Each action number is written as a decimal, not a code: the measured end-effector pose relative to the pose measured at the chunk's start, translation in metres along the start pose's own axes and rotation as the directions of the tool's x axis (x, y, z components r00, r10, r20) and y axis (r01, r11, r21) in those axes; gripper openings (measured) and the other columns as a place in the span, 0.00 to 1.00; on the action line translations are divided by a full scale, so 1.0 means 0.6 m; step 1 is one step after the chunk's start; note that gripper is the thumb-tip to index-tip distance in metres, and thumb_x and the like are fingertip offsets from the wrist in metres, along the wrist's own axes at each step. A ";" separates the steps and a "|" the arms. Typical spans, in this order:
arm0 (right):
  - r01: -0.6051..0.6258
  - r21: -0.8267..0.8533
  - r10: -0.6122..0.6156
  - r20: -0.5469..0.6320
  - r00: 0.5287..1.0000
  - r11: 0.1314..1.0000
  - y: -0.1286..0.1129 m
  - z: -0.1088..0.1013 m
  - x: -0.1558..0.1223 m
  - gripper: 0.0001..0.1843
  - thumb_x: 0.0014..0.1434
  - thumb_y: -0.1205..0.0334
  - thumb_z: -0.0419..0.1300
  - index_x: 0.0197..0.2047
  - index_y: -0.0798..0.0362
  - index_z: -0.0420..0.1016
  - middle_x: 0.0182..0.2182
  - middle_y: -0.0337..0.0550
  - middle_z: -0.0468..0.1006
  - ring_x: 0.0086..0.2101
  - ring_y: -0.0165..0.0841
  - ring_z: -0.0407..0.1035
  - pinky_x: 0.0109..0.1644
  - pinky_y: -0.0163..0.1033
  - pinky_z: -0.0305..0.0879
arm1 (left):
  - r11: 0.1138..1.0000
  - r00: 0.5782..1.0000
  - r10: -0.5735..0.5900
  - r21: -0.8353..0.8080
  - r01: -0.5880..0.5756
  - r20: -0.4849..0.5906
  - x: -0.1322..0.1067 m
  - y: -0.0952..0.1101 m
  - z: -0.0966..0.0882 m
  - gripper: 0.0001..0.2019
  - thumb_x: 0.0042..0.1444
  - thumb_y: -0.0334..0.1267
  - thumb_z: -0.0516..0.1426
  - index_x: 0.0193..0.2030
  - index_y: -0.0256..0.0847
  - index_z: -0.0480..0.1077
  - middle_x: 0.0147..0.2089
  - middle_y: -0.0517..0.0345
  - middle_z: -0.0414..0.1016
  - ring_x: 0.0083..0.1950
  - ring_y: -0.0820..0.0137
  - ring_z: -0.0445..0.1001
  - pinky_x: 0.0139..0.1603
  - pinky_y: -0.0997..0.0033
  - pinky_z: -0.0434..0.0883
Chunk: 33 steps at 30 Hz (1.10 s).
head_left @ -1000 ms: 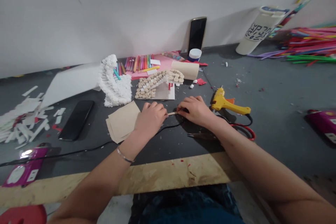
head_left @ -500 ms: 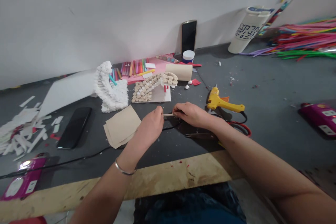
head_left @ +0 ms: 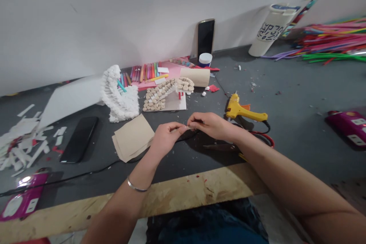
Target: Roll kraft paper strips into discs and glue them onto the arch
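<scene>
Between my two hands is a narrow beige paper strip point(head_left: 188, 128), mostly covered by the fingers. My left hand point(head_left: 168, 137) pinches its left end with thumb and forefinger. The fingers of my right hand point(head_left: 207, 124) are closed on the other end, and the fingertips of both hands nearly meet. Just behind them stands a model of small beige paper rolls point(head_left: 162, 93) on a white base. Several beige paper squares point(head_left: 134, 137) lie stacked left of my left hand. A yellow glue gun point(head_left: 244, 110) and scissors point(head_left: 220, 147) rest near my right wrist.
A white textured model point(head_left: 122, 99), a cardboard tube point(head_left: 198, 77) and felt pens point(head_left: 145, 72) stand or lie farther back. White scraps point(head_left: 25, 141) and a black phone point(head_left: 80, 139) are at left. A tumbler point(head_left: 271, 30) leans at back right. A black cable point(head_left: 85, 173) crosses the table.
My left hand has moved right and its thumb and forefinger now reach toward my right fingertips. Less of the paper strip shows between them. My right hand has barely moved.
</scene>
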State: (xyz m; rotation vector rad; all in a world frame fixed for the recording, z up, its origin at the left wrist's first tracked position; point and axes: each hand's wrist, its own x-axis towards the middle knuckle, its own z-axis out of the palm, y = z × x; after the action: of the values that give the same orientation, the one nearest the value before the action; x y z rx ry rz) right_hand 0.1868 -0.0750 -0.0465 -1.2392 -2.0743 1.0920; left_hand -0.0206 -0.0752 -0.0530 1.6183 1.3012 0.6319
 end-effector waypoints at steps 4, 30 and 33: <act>-0.025 0.134 0.035 -0.067 0.997 0.991 0.003 -0.002 0.001 0.17 0.67 0.54 0.48 0.41 0.51 0.75 0.34 0.41 0.79 0.32 0.31 0.71 0.39 0.37 0.66 | 0.940 0.987 -0.137 -0.324 0.104 -0.081 0.003 -0.002 0.003 0.16 0.48 0.51 0.63 0.33 0.39 0.80 0.27 0.57 0.78 0.29 0.71 0.71 0.32 0.72 0.65; -0.182 0.269 0.248 -0.233 0.940 0.946 0.004 0.028 0.007 0.14 0.54 0.49 0.63 0.32 0.52 0.78 0.25 0.39 0.77 0.27 0.30 0.69 0.32 0.36 0.63 | 0.960 0.974 -0.066 -0.278 0.004 -0.215 -0.010 -0.006 0.025 0.15 0.49 0.51 0.63 0.33 0.39 0.79 0.19 0.63 0.67 0.22 0.76 0.58 0.24 0.74 0.54; -0.152 0.231 0.212 -0.265 0.940 0.961 -0.001 0.030 0.006 0.11 0.55 0.52 0.62 0.33 0.51 0.78 0.27 0.39 0.79 0.28 0.31 0.70 0.33 0.36 0.64 | 0.969 0.967 -0.059 -0.249 -0.005 -0.247 -0.012 0.000 0.024 0.14 0.50 0.50 0.63 0.31 0.40 0.79 0.16 0.66 0.59 0.20 0.77 0.51 0.23 0.73 0.50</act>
State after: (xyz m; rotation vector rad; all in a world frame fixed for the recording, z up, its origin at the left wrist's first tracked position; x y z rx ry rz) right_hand 0.1718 -0.0791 -0.0562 -1.4126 -1.6111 1.1018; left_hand -0.0108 -0.0869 -0.0581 1.3449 1.3632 0.9696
